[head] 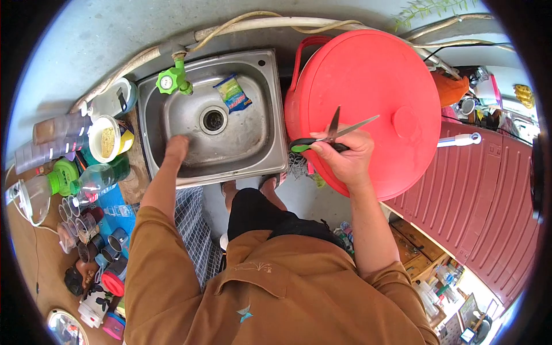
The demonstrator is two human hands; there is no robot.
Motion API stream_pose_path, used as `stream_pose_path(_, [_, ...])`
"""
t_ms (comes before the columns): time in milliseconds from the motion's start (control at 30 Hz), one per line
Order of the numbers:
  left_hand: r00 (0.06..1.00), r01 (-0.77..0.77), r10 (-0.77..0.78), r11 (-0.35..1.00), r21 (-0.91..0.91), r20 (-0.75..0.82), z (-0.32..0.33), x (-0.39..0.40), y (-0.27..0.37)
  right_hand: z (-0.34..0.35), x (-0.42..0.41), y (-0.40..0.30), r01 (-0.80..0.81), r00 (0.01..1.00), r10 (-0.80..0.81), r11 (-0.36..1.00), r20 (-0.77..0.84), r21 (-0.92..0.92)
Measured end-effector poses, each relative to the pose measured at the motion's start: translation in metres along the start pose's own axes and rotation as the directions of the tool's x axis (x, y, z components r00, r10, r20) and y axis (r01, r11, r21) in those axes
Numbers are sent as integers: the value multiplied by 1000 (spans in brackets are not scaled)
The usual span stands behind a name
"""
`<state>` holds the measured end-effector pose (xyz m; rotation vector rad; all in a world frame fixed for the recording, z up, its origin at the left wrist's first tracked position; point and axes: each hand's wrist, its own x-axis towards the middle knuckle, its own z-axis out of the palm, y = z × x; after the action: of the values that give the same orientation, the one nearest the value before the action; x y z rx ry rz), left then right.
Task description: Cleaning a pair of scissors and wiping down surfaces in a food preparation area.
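Observation:
My right hand [348, 154] grips a pair of scissors [334, 137] with black and green handles. Their blades are spread apart and point up and away, above the red plastic lid [366, 82] of a large container. Low in the left side of the stainless steel sink [194, 148] is my left hand [177, 148]. Its fingers are largely hidden, so I cannot tell what they do. A green, yellow and blue packet [233, 93] bearing writing lies in the basin, right of the drain [214, 120].
A green tap [172, 80] juts over the sink's back left. On the left stand a white tub [103, 139] with something yellowish inside, a clear plastic bottle [97, 177] and several cups [88, 248]. A wall pipe [258, 23] runs behind. At right is a dark red ribbed panel [470, 189].

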<state>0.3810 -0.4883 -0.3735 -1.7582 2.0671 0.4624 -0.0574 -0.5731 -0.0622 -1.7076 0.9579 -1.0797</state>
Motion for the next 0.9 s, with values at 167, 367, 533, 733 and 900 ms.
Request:
stream_pose_path(167, [952, 307, -305, 948, -84, 30, 0, -9, 5, 0, 0, -6, -7, 998, 0, 994, -63, -112])
stream_pose_path(367, [997, 70, -78, 920, -387, -5, -6, 8, 114, 18, 1, -17, -83, 981, 63, 991, -183, -101])
stream_pose_path(533, [970, -239, 237, 876, -419, -57, -33, 67, 195, 44, -8, -22, -173, 948, 124, 973, -293, -150])
stream_pose_path(733, [939, -251, 106, 861, -442, -327, -59, 129, 222, 76, -60, -37, -259, 899, 264, 964, -348, 63])
stream_pose_path(900, [875, -483, 463, 858, -176, -143, -28, 112, 195, 85, -138, -43, -359, 840, 347, 932, -418, 51])
